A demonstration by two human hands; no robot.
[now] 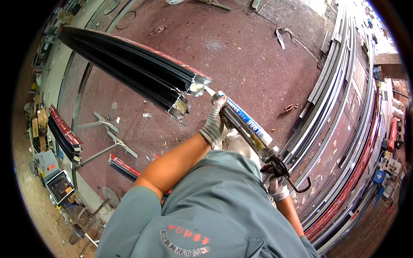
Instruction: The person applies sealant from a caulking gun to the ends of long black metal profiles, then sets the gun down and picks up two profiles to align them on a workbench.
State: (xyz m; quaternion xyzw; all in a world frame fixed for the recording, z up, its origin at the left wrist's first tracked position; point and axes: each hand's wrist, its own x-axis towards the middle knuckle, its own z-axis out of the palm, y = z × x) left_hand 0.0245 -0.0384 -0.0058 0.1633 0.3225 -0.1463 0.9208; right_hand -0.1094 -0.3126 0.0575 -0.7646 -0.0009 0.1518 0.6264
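Observation:
My left hand [215, 122], in a striped knit glove, is wrapped round the front of a caulking gun [253, 140]. A white and blue sealant cartridge [247, 118] lies in it. My gloved right hand [277, 187] is closed round the gun's dark handle, partly hidden by it; a hooked rod sticks out behind. The pale nozzle [209, 90] points at the cut end of a long black metal profile [142, 56]. Its tip looks very close to that end; whether they touch I cannot tell. Yellowish material shows inside both open cut ends [181, 105].
Long metal bars [329, 99] lie bundled along the right. More black and red profiles [64, 133] rest at the left, near a metal stand [116, 139]. Scraps and debris litter the reddish floor [241, 47]. Tools and boxes stand along both sides.

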